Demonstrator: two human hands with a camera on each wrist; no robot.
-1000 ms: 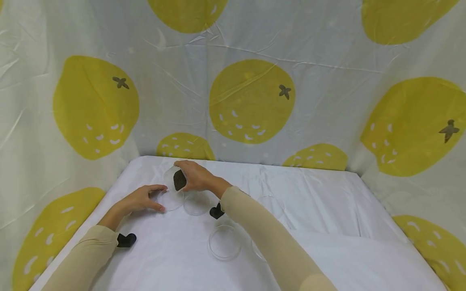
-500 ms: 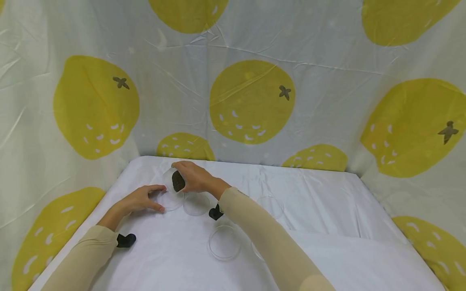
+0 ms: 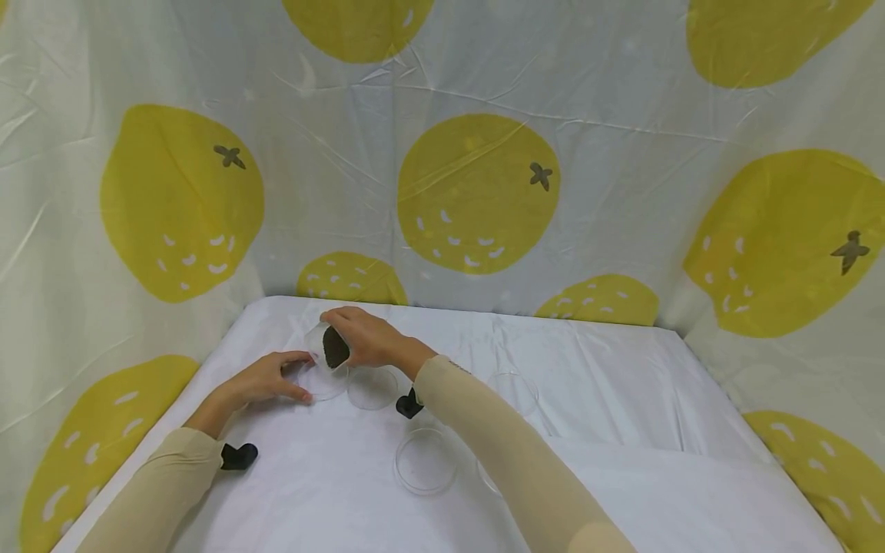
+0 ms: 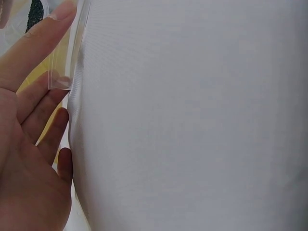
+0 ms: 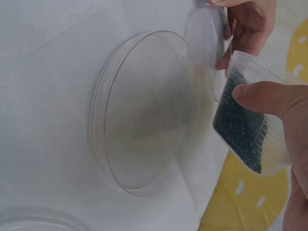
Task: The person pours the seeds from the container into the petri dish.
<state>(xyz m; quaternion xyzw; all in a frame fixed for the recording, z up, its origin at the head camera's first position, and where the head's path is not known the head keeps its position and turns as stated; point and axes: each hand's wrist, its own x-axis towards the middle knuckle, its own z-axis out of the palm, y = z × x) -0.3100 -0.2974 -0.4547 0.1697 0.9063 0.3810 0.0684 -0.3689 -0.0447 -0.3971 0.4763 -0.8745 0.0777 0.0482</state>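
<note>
My right hand point(image 3: 369, 338) grips a clear, ribbed plastic cup point(image 5: 240, 122) part-filled with dark granules. The cup point(image 3: 335, 347) is tipped to the left, its mouth over the leftmost clear petri dish point(image 3: 326, 390). Around that dish's left rim curve the thumb and fingers of my left hand point(image 3: 261, 376). In the left wrist view the same hand point(image 4: 29, 139) has the dish wall point(image 4: 60, 72) between thumb and fingers. Touching or nearly touching it on the right lies a second petri dish point(image 3: 373, 393), large in the right wrist view. Whether grains lie in the left dish cannot be made out.
Another petri dish point(image 3: 425, 490) sits nearer on the white cloth point(image 3: 311, 491). One more dish point(image 3: 513, 375) lies behind the right sleeve point(image 3: 508, 453), which partly covers a further dish rim point(image 3: 487, 478). A lemon-printed curtain point(image 3: 332, 192) surrounds the table's back and sides.
My right hand has shifted slightly left with the cup, which appears tipped a bit further. The left hand stays at the dish almost unmoved.
</note>
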